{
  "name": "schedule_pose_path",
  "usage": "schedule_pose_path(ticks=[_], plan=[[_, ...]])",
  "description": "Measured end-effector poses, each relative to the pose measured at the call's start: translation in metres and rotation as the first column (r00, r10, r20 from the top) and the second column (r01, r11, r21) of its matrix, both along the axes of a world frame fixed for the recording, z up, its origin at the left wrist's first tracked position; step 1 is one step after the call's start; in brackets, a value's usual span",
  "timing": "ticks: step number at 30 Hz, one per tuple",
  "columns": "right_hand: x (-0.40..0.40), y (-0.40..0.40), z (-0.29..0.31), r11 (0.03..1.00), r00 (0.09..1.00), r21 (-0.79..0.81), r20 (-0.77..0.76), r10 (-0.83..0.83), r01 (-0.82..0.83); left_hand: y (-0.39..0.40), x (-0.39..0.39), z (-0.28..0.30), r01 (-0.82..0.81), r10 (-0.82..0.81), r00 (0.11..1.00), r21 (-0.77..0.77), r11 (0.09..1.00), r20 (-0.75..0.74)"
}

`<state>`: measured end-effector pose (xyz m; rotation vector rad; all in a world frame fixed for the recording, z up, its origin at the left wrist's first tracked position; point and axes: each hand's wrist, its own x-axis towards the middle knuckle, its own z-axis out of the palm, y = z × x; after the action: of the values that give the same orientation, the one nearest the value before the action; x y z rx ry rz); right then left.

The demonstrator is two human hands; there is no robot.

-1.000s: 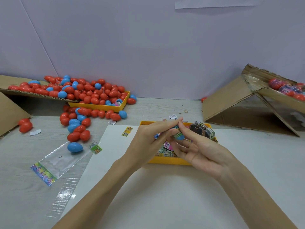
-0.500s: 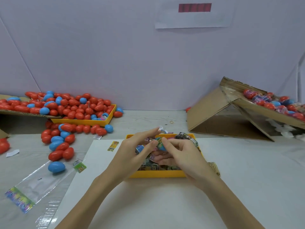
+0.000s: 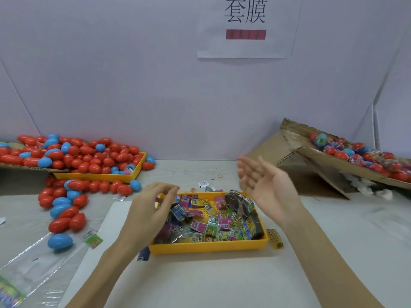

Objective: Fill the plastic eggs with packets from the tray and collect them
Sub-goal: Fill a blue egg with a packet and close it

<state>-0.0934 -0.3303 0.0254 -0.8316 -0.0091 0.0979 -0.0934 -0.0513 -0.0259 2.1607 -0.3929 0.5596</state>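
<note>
A yellow tray (image 3: 209,245) in front of me holds several colourful packets (image 3: 213,223). My left hand (image 3: 149,210) hovers over the tray's left end with loosely curled fingers and holds nothing. My right hand (image 3: 264,185) is raised above the tray's far right corner, palm facing left, fingers spread and empty. A blue-green wrapped egg (image 3: 321,138) sits at the top of the pile of filled eggs in the tilted cardboard box (image 3: 347,165) on the right. Red and blue empty eggs (image 3: 89,161) fill a second yellow tray (image 3: 100,175) at the back left, and more (image 3: 64,216) lie loose on the table.
A clear plastic bag (image 3: 33,263) lies at the front left beside a lone blue egg (image 3: 59,241). The packet tray stands on a white sheet (image 3: 200,281). Loose packets (image 3: 93,240) lie around it. A paper sign (image 3: 244,27) hangs on the wall.
Both hands were pressed together on a small egg over the tray. Now they are apart and empty, and the right hand has swung up towards the cardboard box. The view has tilted up.
</note>
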Motion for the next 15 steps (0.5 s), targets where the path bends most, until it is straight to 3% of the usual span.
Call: schedule_pose_path(ticks=[2,4,7,10,15], plan=[[-0.009,0.014,-0.016,0.991,1.0,-0.132,0.0,-0.006,0.006,0.02,0.012,-0.01,-0.179,0.182,0.983,0.102,0.979,-0.025],[-0.016,0.026,-0.025,0.964,0.999,-0.263,0.031,-0.024,0.032,0.044,0.023,-0.021,-0.327,0.37,0.927,0.336,0.883,-0.07],[-0.025,0.039,-0.031,0.893,0.993,-0.446,0.114,-0.008,0.058,0.071,0.031,-0.033,-0.303,0.508,0.841,0.617,0.726,-0.185],[-0.032,0.051,-0.032,0.832,0.989,-0.549,0.149,0.014,0.072,0.08,0.037,-0.038,-0.274,0.494,0.838,0.605,0.748,-0.232],[-0.035,0.061,-0.035,0.774,0.985,-0.628,0.169,0.036,0.079,0.082,0.043,-0.039,-0.352,0.397,0.917,0.42,0.837,-0.022]])
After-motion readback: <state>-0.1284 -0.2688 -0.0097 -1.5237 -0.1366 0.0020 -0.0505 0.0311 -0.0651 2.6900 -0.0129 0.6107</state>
